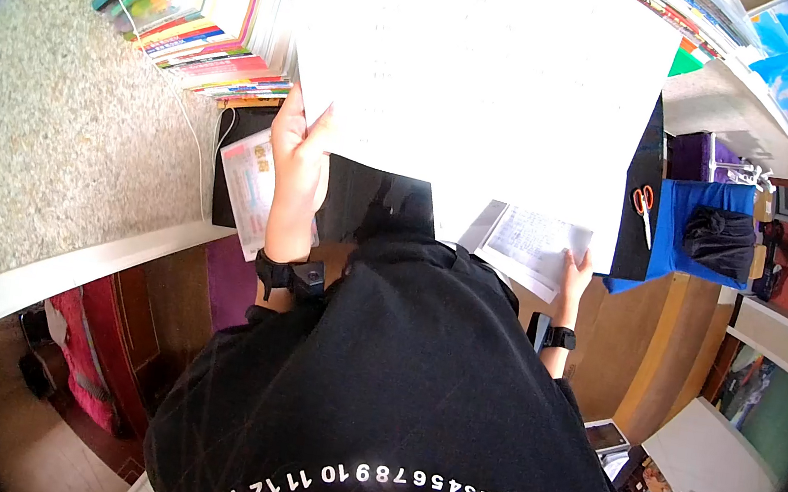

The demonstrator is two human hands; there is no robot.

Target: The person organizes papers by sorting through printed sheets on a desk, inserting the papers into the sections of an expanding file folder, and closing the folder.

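Observation:
My left hand (pixel 299 149) is closed on the lower left edge of a large white paper sheet (pixel 476 78), thumb on the near face. The sheet is raised, its faint writing mostly washed out by glare. My right hand (pixel 576 270) pinches the right edge of a smaller handwritten page (pixel 534 240), low in front of my body. Whether that page is loose or part of a notebook, I cannot tell. A printed booklet (pixel 249 177) lies on the dark desk (pixel 371 193), partly behind my left forearm.
Orange-handled scissors (pixel 644 214) lie at the desk's right side. Stacked books (pixel 234 21) line the back left, with a white cable (pixel 192 132) running along the wall beside them. A dark cloth (pixel 719 239) rests on a blue covering (pixel 676 223) at the right.

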